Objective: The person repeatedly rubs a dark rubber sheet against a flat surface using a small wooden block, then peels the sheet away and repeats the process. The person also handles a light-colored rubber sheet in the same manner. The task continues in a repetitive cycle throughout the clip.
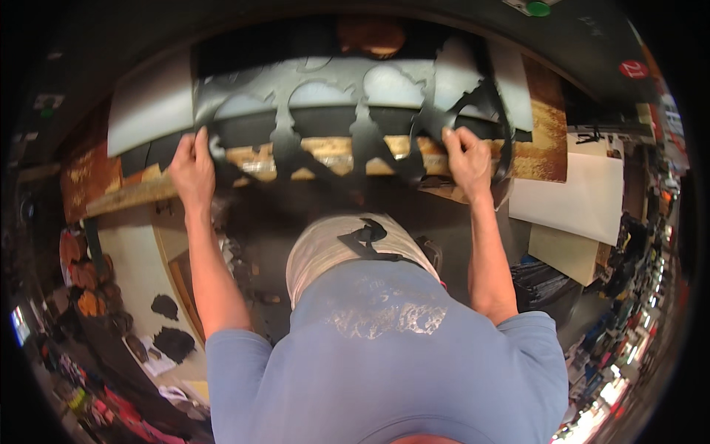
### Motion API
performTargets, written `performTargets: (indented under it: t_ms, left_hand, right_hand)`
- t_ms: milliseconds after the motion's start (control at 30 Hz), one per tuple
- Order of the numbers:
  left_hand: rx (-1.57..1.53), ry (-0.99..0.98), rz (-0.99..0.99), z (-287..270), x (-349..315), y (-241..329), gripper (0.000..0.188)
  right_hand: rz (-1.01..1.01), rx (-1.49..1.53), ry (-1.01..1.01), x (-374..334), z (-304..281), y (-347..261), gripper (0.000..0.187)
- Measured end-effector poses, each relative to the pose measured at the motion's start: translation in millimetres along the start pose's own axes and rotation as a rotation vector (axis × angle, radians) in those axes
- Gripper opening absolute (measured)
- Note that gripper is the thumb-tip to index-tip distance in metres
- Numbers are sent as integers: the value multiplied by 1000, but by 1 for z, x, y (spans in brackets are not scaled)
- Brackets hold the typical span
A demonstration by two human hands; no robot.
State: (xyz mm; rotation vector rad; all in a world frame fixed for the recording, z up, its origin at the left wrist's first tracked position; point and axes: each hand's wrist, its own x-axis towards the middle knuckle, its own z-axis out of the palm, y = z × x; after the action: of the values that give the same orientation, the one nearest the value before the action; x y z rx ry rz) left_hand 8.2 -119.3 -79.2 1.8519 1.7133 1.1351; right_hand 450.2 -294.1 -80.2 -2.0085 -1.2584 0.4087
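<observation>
A black sheet with a row of rounded cut-out holes stretches between my two hands over the front edge of the work surface. At its left end my left hand is closed, pinching the edge between thumb and fingers. My right hand grips the sheet near its right end, where a narrow loop of the material hangs past the hand. The sheet's lower strips dangle in front of the wooden edge and are blurred. Beneath the sheet, a pale board shows through the holes.
A dark machine beam with a green button spans the far side above the surface. White sheets lie at right. On a side table at left are black cut pieces. Crowded goods line both sides.
</observation>
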Motion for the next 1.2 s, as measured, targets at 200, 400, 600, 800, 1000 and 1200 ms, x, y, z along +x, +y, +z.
performTargets:
  t_ms: [200, 400, 600, 800, 1000, 1200]
  left_hand:
    - [37, -9, -29, -5, 2, -11, 28]
    - [98, 142, -101, 5, 6, 16, 16]
    - [-223, -174, 92, 67, 74, 89, 29]
    - [119, -282, 567, 161, 106, 116, 40]
    - [54, -263, 524, 160, 104, 105, 38]
    - [37, -234, 521, 165, 104, 107, 35]
  right_hand:
    - [-33, -276, -113, 0, -34, -46, 28]
    - [-133, -41, 91, 79, -31, -88, 56]
    - [-478, -261, -152, 150, 71, -103, 103]
    - [-528, -118, -70, 159, 80, -86, 102]
    - [-329, 171, -162, 172, 58, -76, 100]
    - [-311, 181, -52, 208, -4, -39, 100]
